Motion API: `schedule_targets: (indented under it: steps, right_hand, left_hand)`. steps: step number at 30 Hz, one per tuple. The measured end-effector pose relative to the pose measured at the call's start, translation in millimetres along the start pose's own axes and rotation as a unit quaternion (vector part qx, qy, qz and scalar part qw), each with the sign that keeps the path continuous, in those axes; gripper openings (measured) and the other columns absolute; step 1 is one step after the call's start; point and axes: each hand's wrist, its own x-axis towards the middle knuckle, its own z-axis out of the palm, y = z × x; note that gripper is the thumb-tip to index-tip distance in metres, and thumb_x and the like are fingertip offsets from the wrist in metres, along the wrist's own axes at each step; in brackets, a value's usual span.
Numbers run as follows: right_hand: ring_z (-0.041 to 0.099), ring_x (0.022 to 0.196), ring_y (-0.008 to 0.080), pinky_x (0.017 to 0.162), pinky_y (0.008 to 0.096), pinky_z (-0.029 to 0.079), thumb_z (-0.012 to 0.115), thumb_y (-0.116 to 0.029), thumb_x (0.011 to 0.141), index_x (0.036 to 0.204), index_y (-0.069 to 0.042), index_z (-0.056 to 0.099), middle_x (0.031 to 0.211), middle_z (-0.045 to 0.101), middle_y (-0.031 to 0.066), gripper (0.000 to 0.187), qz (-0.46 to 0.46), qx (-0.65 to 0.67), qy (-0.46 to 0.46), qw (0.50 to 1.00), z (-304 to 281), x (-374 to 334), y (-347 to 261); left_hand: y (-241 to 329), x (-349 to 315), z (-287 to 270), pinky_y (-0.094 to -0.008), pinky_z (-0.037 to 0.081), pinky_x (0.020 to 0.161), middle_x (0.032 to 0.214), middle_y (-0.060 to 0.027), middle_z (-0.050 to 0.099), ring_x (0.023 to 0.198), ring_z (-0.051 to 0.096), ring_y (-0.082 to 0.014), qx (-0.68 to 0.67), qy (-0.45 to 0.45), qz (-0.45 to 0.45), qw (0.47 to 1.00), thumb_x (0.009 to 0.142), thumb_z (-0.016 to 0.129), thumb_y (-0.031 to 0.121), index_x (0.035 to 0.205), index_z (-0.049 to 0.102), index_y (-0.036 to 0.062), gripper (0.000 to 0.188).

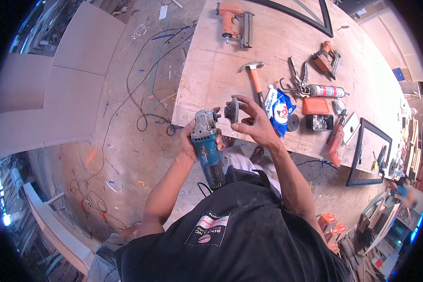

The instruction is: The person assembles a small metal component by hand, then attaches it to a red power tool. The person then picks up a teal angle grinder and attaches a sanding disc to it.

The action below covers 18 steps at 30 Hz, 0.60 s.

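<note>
My left hand [188, 141] is wrapped round the teal body of an angle grinder [207, 152], held upright with its metal head and bare spindle facing right. In my right hand [256, 122] is a round dark backing pad [231, 112], gripped by its rim between thumb and fingers. The pad's hub points at the spindle, with a small gap between them. Both hands are over the near-left edge of the wooden worktable [199, 75]. Beyond my right hand lie a blue and white plastic bag [281, 113], a black disc [293, 123] and an orange-handled hammer [256, 82].
Farther across the table are two orange nail guns [228, 23] [326, 58], a caulking gun [322, 90], an orange lid [316, 105], a black box [318, 123] and a red power tool [336, 141]. Black frames [362, 176] lie at its edges. Cables [143, 105] trail over the littered floor.
</note>
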Motion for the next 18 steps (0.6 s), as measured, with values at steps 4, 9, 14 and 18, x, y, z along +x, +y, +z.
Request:
schedule_targets:
  steps: [4,9,14,18]
  right_hand:
    - [0.057,0.12,0.0161,0.073,0.0239,0.045,0.087,-0.02,0.073,0.149,-0.008,0.044,0.144,0.056,0.0143,0.088,-0.003,0.0,-0.012,1.0,0.1,-6.1,-6.7]
    - [0.06,0.099,0.0098,0.06,0.0201,0.041,0.087,-0.017,0.071,0.146,-0.007,0.048,0.147,0.055,0.0113,0.086,-0.026,-0.131,-0.015,0.991,-11.3,-14.8,-23.8]
    - [0.062,0.087,0.0108,0.062,0.0217,0.043,0.09,-0.024,0.07,0.146,-0.006,0.048,0.142,0.058,0.0142,0.088,-0.066,-0.136,-0.002,0.989,-18.9,-19.4,-14.2]
    - [0.064,0.086,0.0119,0.068,0.0258,0.047,0.088,-0.041,0.074,0.137,-0.003,0.054,0.121,0.067,0.0144,0.081,-0.044,-0.094,0.006,0.995,-22.6,-22.9,-9.2]
  left_hand:
    - [0.7,7.0,9.9,-0.0467,0.052,0.071,0.092,-0.0243,0.064,0.075,0.064,-0.0316,-0.005,-0.03,-0.016,0.999,0.089,0.055,0.064,0.162,0.02,0.0154,0.094]
    - [-1.2,13.0,27.7,-0.0467,0.052,0.072,0.092,-0.0222,0.068,0.075,0.066,-0.0332,-0.019,-0.002,-0.034,0.999,0.086,0.062,0.056,0.161,0.023,0.0156,0.094]
    - [-5.1,15.3,25.4,-0.0463,0.054,0.071,0.095,-0.0197,0.068,0.076,0.066,-0.0307,-0.002,0.011,-0.062,0.998,0.085,0.063,0.057,0.161,0.024,0.0151,0.095]
    - [-6.9,18.0,31.5,-0.0459,0.055,0.07,0.097,-0.0201,0.067,0.076,0.066,-0.0299,0.004,0.005,-0.066,0.998,0.085,0.062,0.058,0.161,0.022,0.0134,0.097]
